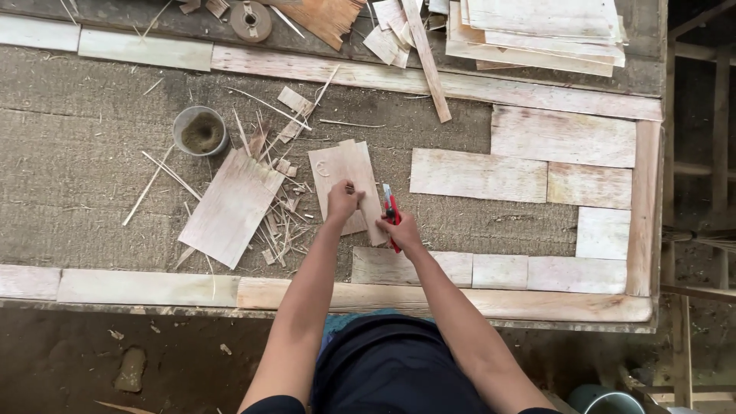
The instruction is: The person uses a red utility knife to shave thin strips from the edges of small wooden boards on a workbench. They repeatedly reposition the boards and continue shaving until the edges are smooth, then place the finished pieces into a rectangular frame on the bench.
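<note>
Both arms extended forward; left hand (pixel 342 201) pressing down, right hand (pixel 400 230) fisted.
</note>
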